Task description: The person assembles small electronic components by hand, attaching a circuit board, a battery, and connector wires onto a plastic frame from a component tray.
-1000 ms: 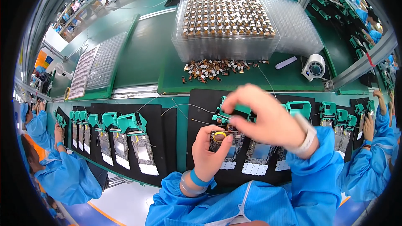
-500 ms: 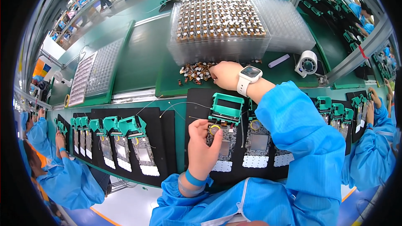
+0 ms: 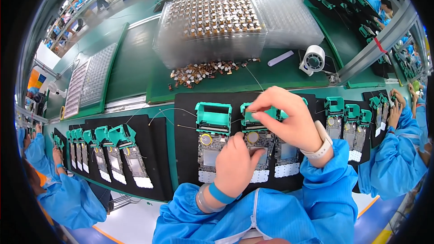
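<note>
Three circuit boards with green plastic frames at their tops and white lower ends lie before me on a black mat [image 3: 186,162]. My left hand [image 3: 233,165] rests over the edge of the middle board [image 3: 267,141], fingers bent and thumb spread apart. Above that board's green frame [image 3: 247,125] is my right hand [image 3: 289,119], its thumb and forefinger pinched together. Whatever they hold, if anything, is too small to make out. The left board [image 3: 209,157], with a yellow-ringed round part, lies beside my left hand. My right hand partly covers the right board [image 3: 285,150].
A pile of small brown-and-white parts [image 3: 194,73] lies beyond the mat, before stacked clear trays [image 3: 212,45]. A white fan [image 3: 313,59] stands to the right, near a metal post [image 3: 370,47]. More boards [image 3: 135,165] lie left. Co-workers' sleeves [image 3: 74,199] show at both sides.
My right hand has come back from the parts pile to the middle board's frame, its fingers pinched. My left hand has shifted from the left board to the middle one. The view has shifted too.
</note>
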Demonstrator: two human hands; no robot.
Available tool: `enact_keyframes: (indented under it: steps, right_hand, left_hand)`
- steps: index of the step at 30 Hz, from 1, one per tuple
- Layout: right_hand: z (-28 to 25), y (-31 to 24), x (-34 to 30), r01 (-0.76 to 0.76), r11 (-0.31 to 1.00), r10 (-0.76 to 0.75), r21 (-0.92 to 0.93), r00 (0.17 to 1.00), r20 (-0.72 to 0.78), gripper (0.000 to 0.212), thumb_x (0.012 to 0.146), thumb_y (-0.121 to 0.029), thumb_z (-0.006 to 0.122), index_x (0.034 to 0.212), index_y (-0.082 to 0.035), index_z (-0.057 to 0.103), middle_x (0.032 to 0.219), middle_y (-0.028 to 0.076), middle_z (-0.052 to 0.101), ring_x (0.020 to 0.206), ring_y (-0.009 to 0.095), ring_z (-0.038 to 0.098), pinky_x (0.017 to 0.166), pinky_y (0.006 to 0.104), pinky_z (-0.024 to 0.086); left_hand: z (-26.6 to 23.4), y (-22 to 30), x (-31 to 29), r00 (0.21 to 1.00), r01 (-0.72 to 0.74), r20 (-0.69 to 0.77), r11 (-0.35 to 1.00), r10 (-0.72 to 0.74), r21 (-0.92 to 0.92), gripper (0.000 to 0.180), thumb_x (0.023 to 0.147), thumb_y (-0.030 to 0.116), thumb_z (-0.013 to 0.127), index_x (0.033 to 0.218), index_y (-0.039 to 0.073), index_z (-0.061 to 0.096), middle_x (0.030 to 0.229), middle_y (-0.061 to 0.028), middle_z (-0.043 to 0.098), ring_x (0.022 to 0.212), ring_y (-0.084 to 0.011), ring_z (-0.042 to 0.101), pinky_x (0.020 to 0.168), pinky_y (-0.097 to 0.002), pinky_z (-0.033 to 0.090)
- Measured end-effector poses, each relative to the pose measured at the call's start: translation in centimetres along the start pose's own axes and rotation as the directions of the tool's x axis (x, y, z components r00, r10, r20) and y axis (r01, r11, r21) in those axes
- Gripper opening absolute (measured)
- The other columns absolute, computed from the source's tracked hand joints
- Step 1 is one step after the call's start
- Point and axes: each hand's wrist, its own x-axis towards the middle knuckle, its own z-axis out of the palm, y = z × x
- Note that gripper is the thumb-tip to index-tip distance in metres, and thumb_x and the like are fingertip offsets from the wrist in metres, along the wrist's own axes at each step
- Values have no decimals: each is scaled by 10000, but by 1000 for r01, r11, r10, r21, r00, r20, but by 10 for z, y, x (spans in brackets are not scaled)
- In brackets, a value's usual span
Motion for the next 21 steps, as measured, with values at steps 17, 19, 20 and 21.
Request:
enact_keyframes:
  steps: [17, 19, 20, 21]
  right_hand:
    - [-1, 14, -36, 70, 998, -70, -2, 998, -9, 179, 743, -21, 652, 908, -89, 652, 802, 51, 590, 809, 241, 551, 720, 358, 410]
    - [0, 14, -36, 100, 995, -100, -21, 995, 4, 189, 735, -18, 652, 909, -92, 661, 788, 45, 580, 804, 241, 546, 713, 356, 404]
    - [0, 14, -35, 99, 995, -99, -20, 995, 3, 189, 735, -18, 652, 909, -92, 661, 788, 45, 580, 804, 241, 546, 713, 356, 404]
    - [0, 14, -35, 106, 994, -105, -42, 994, 4, 193, 733, -22, 653, 911, -94, 665, 787, 42, 578, 804, 239, 542, 714, 356, 404]
  left_hand:
    - [0, -5, 6, 946, 306, 245, 333, -213, -892, 336, 822, -53, 622, 1111, 9, 463, 928, -30, 561, 852, -64, 526, 738, -188, 443]
    - [0, -5, 5, 945, 310, 249, 343, -212, -887, 303, 823, -54, 621, 1085, 7, 481, 920, -26, 560, 846, -62, 526, 732, -186, 443]
    - [-1, -5, 5, 946, 307, 245, 337, -214, -890, 287, 824, -53, 620, 1072, 8, 489, 907, -22, 557, 831, -59, 526, 719, -185, 444]
    - [-2, -5, 6, 946, 303, 240, 331, -216, -894, 272, 825, -53, 619, 1059, 8, 496, 895, -19, 555, 816, -56, 525, 706, -184, 446]
